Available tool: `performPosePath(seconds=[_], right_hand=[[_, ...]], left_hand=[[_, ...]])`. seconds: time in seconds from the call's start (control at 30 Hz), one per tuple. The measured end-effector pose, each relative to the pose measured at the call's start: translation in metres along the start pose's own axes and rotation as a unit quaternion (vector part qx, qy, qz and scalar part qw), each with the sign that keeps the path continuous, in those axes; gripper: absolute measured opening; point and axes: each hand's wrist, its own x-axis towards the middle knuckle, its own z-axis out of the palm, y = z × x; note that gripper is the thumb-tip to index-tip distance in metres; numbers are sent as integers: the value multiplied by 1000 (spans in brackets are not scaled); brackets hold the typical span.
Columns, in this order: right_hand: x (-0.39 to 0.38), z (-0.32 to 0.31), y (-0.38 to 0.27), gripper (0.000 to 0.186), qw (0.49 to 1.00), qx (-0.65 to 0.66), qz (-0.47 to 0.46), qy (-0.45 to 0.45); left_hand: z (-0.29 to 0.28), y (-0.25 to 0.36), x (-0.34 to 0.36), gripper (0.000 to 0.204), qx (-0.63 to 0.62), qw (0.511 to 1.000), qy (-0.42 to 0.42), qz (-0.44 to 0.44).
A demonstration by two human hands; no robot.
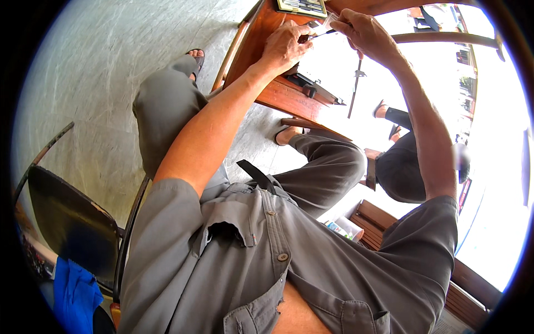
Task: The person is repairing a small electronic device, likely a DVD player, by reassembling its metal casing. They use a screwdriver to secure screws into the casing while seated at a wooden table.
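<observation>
Both my hands are raised over a wooden table (258, 42) at the top of the view. My left hand (286, 45) is closed around a small dark object, mostly covered by its fingers. Close beside it, my right hand (367, 34) pinches a thin, dark-tipped tool (329, 32), which points toward the left hand's object. Its exact kind is too small to tell. A small clear piece (330, 20) shows at the right fingertips. Just beyond the hands lies a flat case (303, 6) with several slim metal tools in it.
Black items (306, 83) sit along the table's near edge, by a thin dark rod (355, 89). A black-backed chair (72, 214) with a blue cloth (77, 295) stands at lower left. Another person's dark-clothed leg (397, 118) shows at right. Glare washes out much of the right side.
</observation>
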Motion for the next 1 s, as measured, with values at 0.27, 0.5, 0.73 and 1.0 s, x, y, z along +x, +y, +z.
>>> performPosePath(seconds=[0.27, 0.5, 0.73, 1.0], right_hand=[[-15, 5, -9, 24, 980, 6, -145, 136], [-22, 1, -13, 19, 972, -90, -149, 157], [-15, -1, -14, 33, 984, -93, -94, 121], [-12, 13, 4, 43, 996, -4, 39, 83]], left_hand=[[11, 5, 5, 22, -38, 997, 38, -55], [9, 2, 5, 21, -57, 996, 34, -53], [8, -1, 5, 20, -16, 999, 39, -27], [6, 50, 18, 25, 25, 979, 144, 142]])
